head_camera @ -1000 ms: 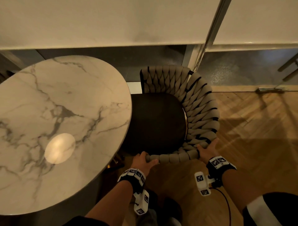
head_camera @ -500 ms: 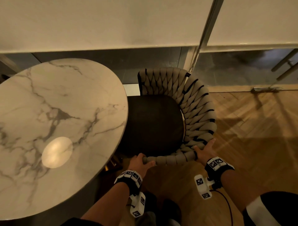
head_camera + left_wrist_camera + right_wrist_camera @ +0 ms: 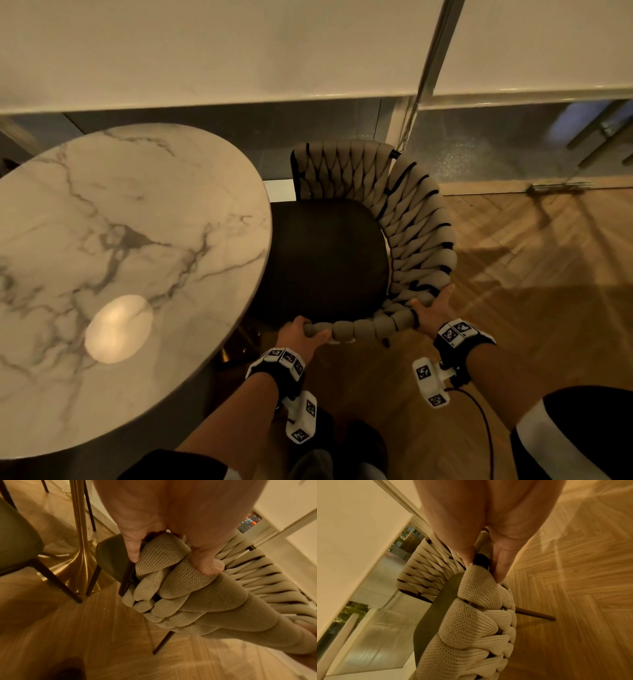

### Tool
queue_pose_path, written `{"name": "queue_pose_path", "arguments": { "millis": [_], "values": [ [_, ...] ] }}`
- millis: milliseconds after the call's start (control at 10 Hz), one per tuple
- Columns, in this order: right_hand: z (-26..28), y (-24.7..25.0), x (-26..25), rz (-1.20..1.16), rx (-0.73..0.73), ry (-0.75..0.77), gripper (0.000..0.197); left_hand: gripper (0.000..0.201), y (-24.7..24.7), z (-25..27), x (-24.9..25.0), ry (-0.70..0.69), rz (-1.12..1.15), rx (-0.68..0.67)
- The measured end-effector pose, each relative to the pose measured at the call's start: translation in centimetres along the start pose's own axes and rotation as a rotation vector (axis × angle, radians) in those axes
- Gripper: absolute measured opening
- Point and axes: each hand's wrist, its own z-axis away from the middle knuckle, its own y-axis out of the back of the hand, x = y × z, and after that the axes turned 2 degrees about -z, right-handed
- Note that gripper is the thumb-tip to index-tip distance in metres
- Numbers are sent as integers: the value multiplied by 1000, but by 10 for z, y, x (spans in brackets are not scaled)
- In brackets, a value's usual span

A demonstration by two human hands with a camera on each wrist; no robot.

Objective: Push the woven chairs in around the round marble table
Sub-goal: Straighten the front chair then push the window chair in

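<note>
- Seat (image 3: 325,260) front edge disappears under the table (image 3: 130,240) rim in my head view, so I cannot tell how far in it goes
- Most of my left fingers are hidden behind the weave; the right hand's curl is hard to judge
- Left hand (image 3: 301,334) grips the near end of the chair (image 3: 411,233) rail, thumb (image 3: 133,547) on one side of a woven strand and another finger (image 3: 208,566) pressed on the other side
- Right hand (image 3: 433,310) holds the rail at the curved corner, fingers (image 3: 500,566) laid along the outside, thumb inside
- Chair stands just right of the table, its back towards the floor (image 3: 531,274) on the right, with the rail between my hands
</note>
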Motion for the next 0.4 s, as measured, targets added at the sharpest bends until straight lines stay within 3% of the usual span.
{"name": "queue_pose_path", "arguments": {
  "millis": [200, 400],
  "values": [
    [-3, 6, 8, -96, -75, -36, 99, 56, 16, 14, 0, -13, -55, -29],
    [-49, 4, 50, -49, -123, -5, 63, 43, 31, 40, 0, -40, -58, 27]
  ]
}}
